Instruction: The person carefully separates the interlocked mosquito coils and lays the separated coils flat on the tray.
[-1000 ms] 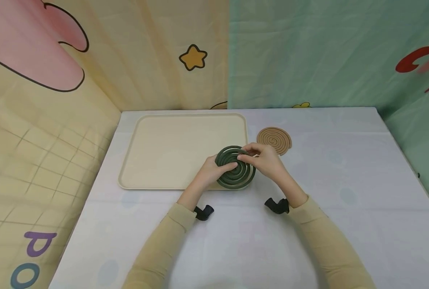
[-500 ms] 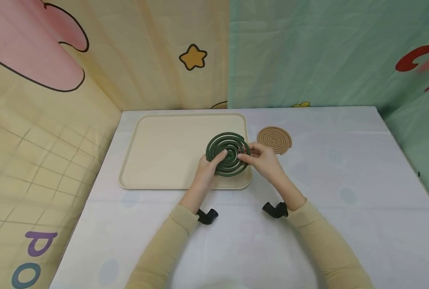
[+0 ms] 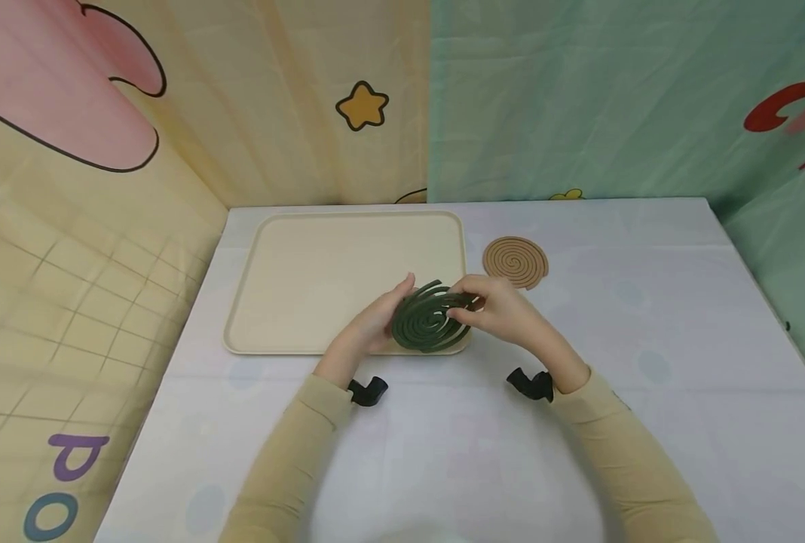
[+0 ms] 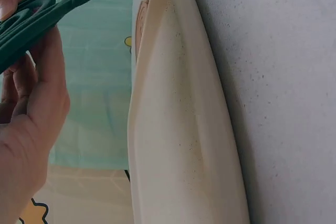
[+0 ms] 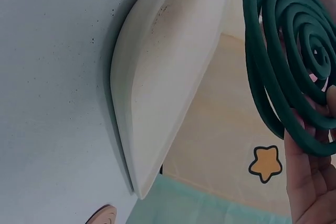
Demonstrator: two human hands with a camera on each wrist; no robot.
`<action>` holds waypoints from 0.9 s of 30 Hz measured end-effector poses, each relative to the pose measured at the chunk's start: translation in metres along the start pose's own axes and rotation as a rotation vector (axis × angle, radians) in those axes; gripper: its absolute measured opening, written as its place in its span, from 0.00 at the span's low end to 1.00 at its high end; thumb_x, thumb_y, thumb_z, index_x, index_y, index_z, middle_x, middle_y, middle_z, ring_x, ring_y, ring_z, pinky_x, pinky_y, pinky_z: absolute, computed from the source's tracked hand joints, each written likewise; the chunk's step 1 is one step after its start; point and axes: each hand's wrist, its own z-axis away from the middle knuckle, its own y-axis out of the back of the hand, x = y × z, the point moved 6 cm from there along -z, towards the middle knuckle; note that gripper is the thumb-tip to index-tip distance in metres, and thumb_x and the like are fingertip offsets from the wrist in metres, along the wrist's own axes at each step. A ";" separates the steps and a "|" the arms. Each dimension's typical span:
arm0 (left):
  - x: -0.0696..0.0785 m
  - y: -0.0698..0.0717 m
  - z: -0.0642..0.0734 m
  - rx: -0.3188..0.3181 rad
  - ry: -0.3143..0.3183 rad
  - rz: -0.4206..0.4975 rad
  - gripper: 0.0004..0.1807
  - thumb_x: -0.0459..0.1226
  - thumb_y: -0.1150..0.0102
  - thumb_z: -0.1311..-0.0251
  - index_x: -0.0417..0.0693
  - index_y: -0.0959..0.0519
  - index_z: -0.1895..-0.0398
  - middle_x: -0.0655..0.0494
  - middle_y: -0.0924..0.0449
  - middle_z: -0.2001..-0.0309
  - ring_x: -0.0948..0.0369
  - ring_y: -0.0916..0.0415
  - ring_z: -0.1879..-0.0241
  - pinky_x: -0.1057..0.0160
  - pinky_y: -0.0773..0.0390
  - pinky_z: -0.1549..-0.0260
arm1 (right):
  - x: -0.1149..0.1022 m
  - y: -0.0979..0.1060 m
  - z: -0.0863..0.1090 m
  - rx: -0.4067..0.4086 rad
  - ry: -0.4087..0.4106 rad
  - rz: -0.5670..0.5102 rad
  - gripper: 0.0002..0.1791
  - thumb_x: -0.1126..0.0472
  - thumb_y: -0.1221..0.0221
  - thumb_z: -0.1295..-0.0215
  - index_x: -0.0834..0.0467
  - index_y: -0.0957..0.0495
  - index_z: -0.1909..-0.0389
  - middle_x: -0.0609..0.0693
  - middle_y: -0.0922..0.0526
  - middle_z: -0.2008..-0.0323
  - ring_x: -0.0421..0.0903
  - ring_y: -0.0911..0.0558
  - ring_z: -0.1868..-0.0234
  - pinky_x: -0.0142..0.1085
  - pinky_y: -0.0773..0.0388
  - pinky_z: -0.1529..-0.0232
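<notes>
A dark green mosquito coil (image 3: 421, 323) is held tilted above the tray's near right corner in the head view. My right hand (image 3: 500, 308) pinches its right side between thumb and fingers. Its turns look spread apart, and in the right wrist view the outer rings of the green coil (image 5: 273, 61) stand off from one another. My left hand (image 3: 378, 317) supports the coil from the left and below, thumb raised off its face; the left fingers (image 4: 50, 77) show under the coil in the left wrist view. Part of the left hand is hidden behind it.
A cream tray (image 3: 328, 279) with a low raised rim lies on the white-covered table (image 3: 457, 452). Right of the tray lies a flat brown coil (image 3: 515, 262). Printed curtains (image 3: 579, 98) stand at the back and sides.
The green coil has tipped from facing the head camera to a flatter tilt, and its turns have spread. My left thumb has lifted off its face; my right hand still pinches its right side.
</notes>
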 end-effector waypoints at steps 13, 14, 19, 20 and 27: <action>0.004 -0.003 0.000 0.084 -0.109 0.087 0.34 0.58 0.77 0.25 0.41 0.30 0.43 0.60 0.22 0.57 0.68 0.22 0.55 0.69 0.20 0.55 | 0.016 -0.003 -0.001 0.035 -0.243 -0.185 0.12 0.61 0.32 0.40 0.61 0.18 0.57 0.53 0.14 0.63 0.44 0.16 0.62 0.35 0.17 0.60; 0.003 -0.002 -0.001 0.102 -0.141 0.130 0.33 0.58 0.77 0.25 0.44 0.30 0.44 0.61 0.23 0.56 0.68 0.23 0.54 0.69 0.20 0.54 | 0.021 -0.005 0.000 0.045 -0.295 -0.243 0.12 0.61 0.32 0.39 0.61 0.19 0.57 0.52 0.14 0.64 0.43 0.16 0.62 0.34 0.17 0.59; -0.001 -0.005 -0.006 0.127 -0.253 0.311 0.28 0.60 0.79 0.26 0.52 0.33 0.49 0.62 0.26 0.54 0.68 0.24 0.52 0.71 0.21 0.52 | 0.037 -0.016 0.006 0.107 -0.463 -0.530 0.14 0.61 0.34 0.38 0.66 0.20 0.55 0.43 0.14 0.66 0.35 0.15 0.64 0.31 0.18 0.58; -0.003 -0.006 -0.006 0.131 -0.259 0.328 0.28 0.60 0.79 0.26 0.53 0.33 0.49 0.62 0.26 0.54 0.69 0.25 0.52 0.71 0.22 0.51 | 0.038 -0.017 0.007 0.122 -0.472 -0.553 0.15 0.61 0.34 0.37 0.66 0.20 0.55 0.41 0.14 0.66 0.35 0.15 0.63 0.30 0.19 0.58; -0.005 -0.009 -0.005 0.124 -0.224 0.299 0.26 0.56 0.81 0.24 0.53 0.32 0.56 0.62 0.28 0.57 0.67 0.29 0.52 0.70 0.28 0.48 | 0.036 -0.009 0.010 0.155 -0.392 -0.332 0.12 0.58 0.31 0.40 0.60 0.16 0.59 0.49 0.14 0.62 0.39 0.17 0.64 0.30 0.21 0.61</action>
